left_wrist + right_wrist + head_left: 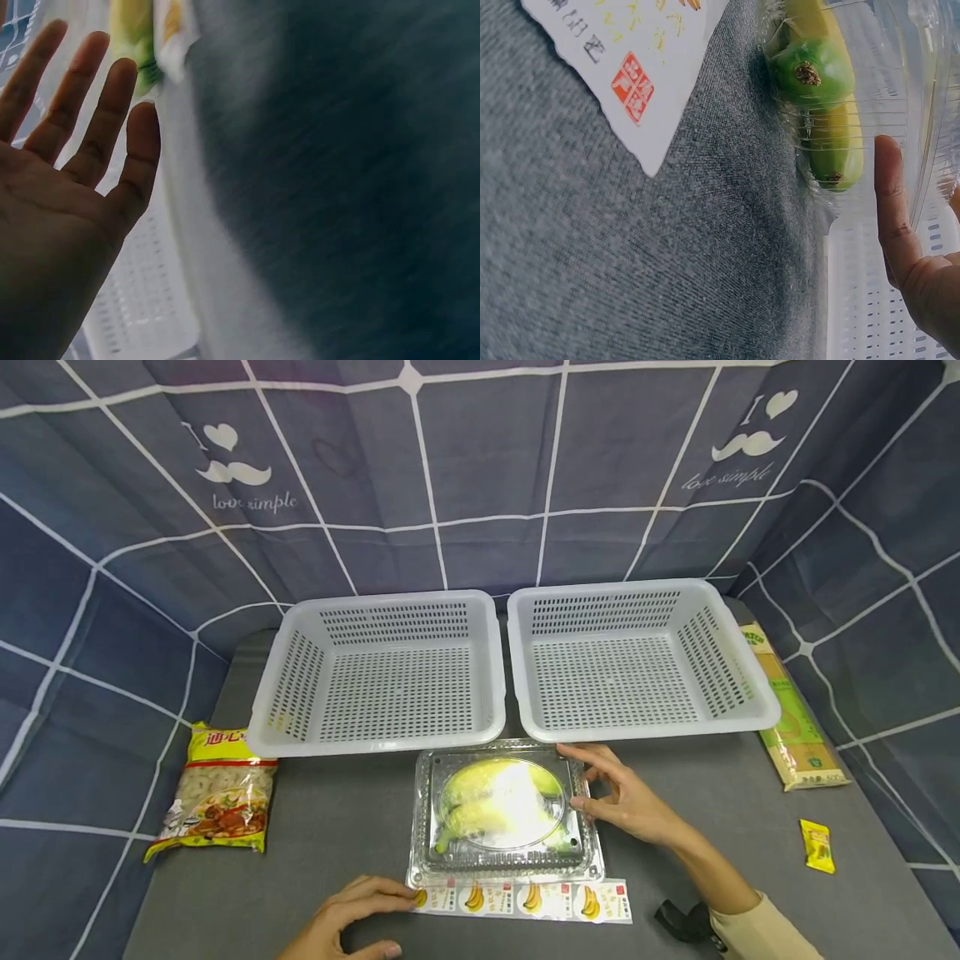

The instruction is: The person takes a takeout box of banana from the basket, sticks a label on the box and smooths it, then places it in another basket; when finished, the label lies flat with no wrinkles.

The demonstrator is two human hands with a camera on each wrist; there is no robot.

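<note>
A clear plastic clamshell box with bananas inside lies in front of the two baskets, its lid down. My right hand touches its right side, the index finger at the far right corner and the thumb straight along the wall. Green banana ends show through the plastic. Along the box's near edge runs a strip of banana labels. My left hand has its fingertips at the strip's left end, thumb apart; the left wrist view shows its fingers extended and spread.
Two white perforated baskets, left and right, stand side by side at the back. A yellow food bag lies at the left. At the right are a long green-and-tan packet and a small yellow sachet.
</note>
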